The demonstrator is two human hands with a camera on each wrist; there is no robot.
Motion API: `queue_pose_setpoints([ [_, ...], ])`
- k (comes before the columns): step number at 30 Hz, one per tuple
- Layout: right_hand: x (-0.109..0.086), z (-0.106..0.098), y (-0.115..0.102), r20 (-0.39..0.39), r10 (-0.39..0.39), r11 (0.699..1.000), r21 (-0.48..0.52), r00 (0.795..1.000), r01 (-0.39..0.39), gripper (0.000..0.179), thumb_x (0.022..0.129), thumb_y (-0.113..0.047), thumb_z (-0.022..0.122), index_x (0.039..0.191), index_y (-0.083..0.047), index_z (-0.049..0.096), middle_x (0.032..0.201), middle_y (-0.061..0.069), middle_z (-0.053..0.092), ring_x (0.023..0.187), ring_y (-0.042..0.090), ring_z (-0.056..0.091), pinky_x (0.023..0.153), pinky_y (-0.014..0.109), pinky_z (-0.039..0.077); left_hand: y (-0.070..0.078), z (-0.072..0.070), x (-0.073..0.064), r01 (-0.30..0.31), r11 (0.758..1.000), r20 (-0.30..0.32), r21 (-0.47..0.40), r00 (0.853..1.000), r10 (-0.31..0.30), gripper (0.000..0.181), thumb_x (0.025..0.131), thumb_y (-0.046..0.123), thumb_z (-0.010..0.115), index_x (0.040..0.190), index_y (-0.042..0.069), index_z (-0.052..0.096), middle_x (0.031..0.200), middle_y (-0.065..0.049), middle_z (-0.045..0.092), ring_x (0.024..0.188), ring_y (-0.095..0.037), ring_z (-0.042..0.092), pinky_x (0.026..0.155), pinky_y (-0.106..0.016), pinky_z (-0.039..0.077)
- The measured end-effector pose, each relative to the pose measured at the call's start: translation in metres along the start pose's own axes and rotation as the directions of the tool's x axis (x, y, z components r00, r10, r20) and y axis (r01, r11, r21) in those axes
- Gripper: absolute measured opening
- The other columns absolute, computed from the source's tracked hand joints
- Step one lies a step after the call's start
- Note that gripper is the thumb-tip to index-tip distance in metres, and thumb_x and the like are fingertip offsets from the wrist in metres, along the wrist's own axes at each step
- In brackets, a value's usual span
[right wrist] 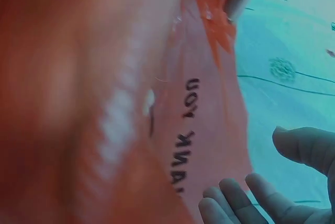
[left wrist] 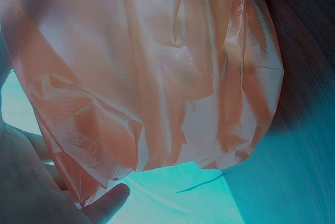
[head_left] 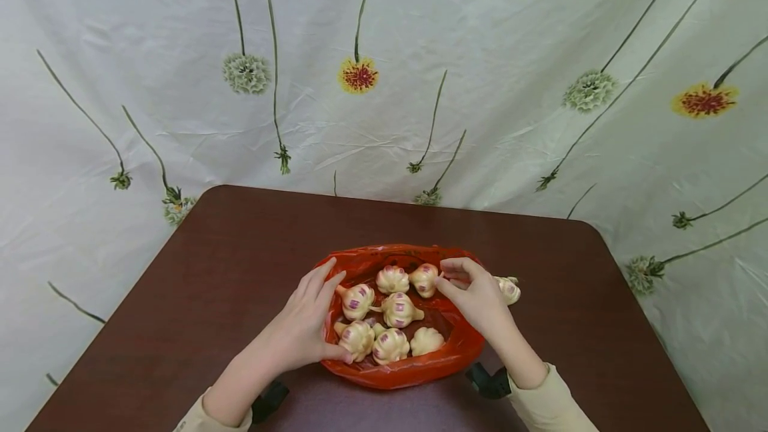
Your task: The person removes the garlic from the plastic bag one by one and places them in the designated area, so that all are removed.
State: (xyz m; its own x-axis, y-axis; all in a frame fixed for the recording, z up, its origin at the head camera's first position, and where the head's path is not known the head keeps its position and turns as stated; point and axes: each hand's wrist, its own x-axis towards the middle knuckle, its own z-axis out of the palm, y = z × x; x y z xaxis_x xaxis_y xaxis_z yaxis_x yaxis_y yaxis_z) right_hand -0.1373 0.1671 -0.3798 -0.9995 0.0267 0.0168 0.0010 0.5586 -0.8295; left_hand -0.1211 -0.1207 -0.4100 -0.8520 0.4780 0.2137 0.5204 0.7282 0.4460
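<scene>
A red plastic bag (head_left: 393, 379) lies with its mouth spread wide on the table. Several pale garlic bulbs (head_left: 399, 311) with purplish marks sit inside it. My left hand (head_left: 303, 322) is at the bag's left rim, thumb and fingers spread far apart. In the left wrist view, the thumb (left wrist: 111, 203) is beside the bag's edge. My right hand (head_left: 477, 292) hovers over the right rim, fingertips close to the stem of one garlic bulb (head_left: 425, 280); contact cannot be made out. The right wrist view has that hand's fingers (right wrist: 238, 200) apart from the thumb, holding nothing.
Another garlic bulb (head_left: 508, 290) is on the dark brown table (head_left: 240, 252), just right of the bag and partly behind the right hand. A pale flowered cloth (head_left: 420, 32) hangs behind the table. Black printed letters (right wrist: 186, 130) mark the bag.
</scene>
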Motion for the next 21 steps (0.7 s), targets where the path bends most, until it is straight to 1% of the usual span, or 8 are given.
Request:
queue_pose_setpoints([
  [4,0.001,0.01,0.005,0.041,0.018,0.999,-0.032,0.999,-0.016,0.036,0.09,-0.019,0.073,0.121,-0.003,0.065,0.119,0.013,0.067,0.112,0.03,0.065,0.096,0.043,0.053,0.0,0.0,0.0,0.001,1.0,0.001,-0.002,1.0,-0.001,0.114,0.056,0.037,0.096,0.145,-0.004,0.037,0.157,-0.024,0.025,0.14,-0.044,0.027,0.107,-0.065,0.034],
  [7,0.0,0.017,0.01,0.092,0.031,0.998,-0.063,0.995,-0.025,0.038,0.088,-0.022,0.075,0.12,-0.002,0.065,0.118,0.012,0.068,0.11,0.031,0.066,0.094,0.043,0.054,0.001,0.0,0.0,-0.002,1.0,0.0,0.0,1.0,0.002,0.114,0.056,0.037,0.096,0.145,-0.004,0.037,0.157,-0.024,0.025,0.14,-0.044,0.027,0.107,-0.065,0.034],
  [9,-0.002,0.02,0.013,0.135,0.035,0.994,-0.107,0.99,-0.021,0.041,0.086,-0.024,0.076,0.119,-0.002,0.066,0.117,0.012,0.069,0.108,0.031,0.066,0.091,0.043,0.055,0.001,0.0,0.0,-0.004,1.0,0.0,0.0,1.0,0.004,0.114,0.056,0.037,0.096,0.145,-0.004,0.038,0.157,-0.024,0.026,0.14,-0.044,0.028,0.107,-0.064,0.034],
  [12,-0.006,0.024,0.016,0.206,0.049,0.986,-0.168,0.977,-0.013,0.045,0.084,-0.026,0.078,0.12,-0.001,0.066,0.119,0.013,0.069,0.108,0.032,0.066,0.089,0.044,0.055,0.001,0.0,0.0,-0.006,1.0,0.001,-0.001,1.0,0.006,0.115,0.056,0.038,0.096,0.145,-0.004,0.037,0.157,-0.024,0.025,0.14,-0.044,0.027,0.107,-0.064,0.034],
  [15,-0.01,0.026,0.018,0.267,0.062,0.973,-0.232,0.962,0.002,0.052,0.082,-0.029,0.08,0.122,0.0,0.065,0.121,0.015,0.068,0.111,0.033,0.064,0.092,0.048,0.053,0.001,0.0,0.0,-0.005,1.0,0.006,-0.005,1.0,0.005,0.115,0.056,0.038,0.096,0.146,-0.004,0.037,0.157,-0.025,0.025,0.14,-0.044,0.027,0.107,-0.064,0.035],
  [21,-0.017,0.026,0.021,0.344,0.103,0.951,-0.309,0.933,0.009,0.059,0.078,-0.031,0.082,0.123,0.002,0.063,0.122,0.015,0.066,0.115,0.033,0.06,0.098,0.052,0.048,0.0,0.001,0.001,-0.002,1.0,0.006,0.008,1.0,0.002,0.113,0.057,0.036,0.096,0.145,-0.005,0.038,0.156,-0.026,0.026,0.14,-0.045,0.027,0.107,-0.063,0.036],
])
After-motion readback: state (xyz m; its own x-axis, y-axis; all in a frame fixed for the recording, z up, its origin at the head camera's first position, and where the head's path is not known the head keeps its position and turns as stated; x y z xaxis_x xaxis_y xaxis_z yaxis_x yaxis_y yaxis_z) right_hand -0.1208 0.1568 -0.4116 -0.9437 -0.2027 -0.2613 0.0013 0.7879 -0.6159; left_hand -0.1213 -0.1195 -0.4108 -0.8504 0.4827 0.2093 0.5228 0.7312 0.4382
